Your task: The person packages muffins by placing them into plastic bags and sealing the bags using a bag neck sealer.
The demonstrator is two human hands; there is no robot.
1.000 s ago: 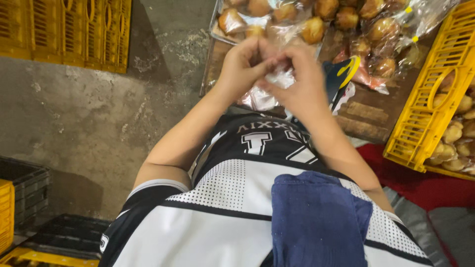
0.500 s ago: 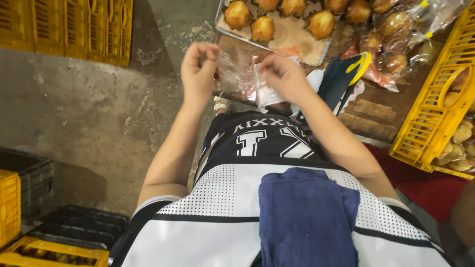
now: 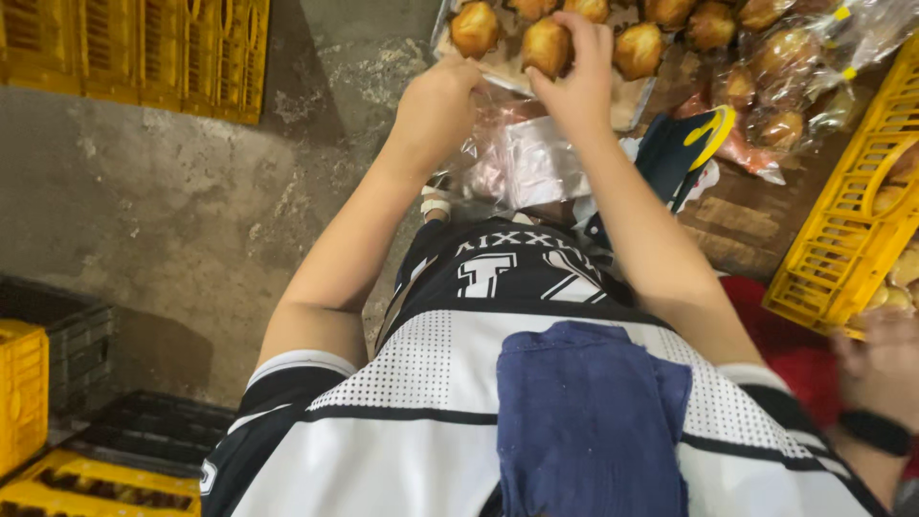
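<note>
A tray (image 3: 632, 101) lined with paper holds several golden-brown buns at the top of the view. My right hand (image 3: 579, 81) reaches onto the tray, its fingers closed around one bun (image 3: 546, 46). Just below the tray's near edge, my left hand (image 3: 436, 101) pinches the edge of a clear plastic bag (image 3: 526, 163), which hangs between my forearms. I wear a black-and-white jersey with a blue cloth (image 3: 584, 421) lying on its front.
Buns in clear bags (image 3: 795, 57) lie right of the tray on a wooden pallet (image 3: 737, 225). A yellow crate (image 3: 852, 220) with more buns stands at the right, other yellow crates (image 3: 144, 48) top left, black crates (image 3: 57, 335) bottom left. Another person's hand (image 3: 881, 369) shows at lower right.
Both hands moved up from the bag toward the tray. My right hand let go of the bag and closed on a bun; my left hand kept hold of the bag.
</note>
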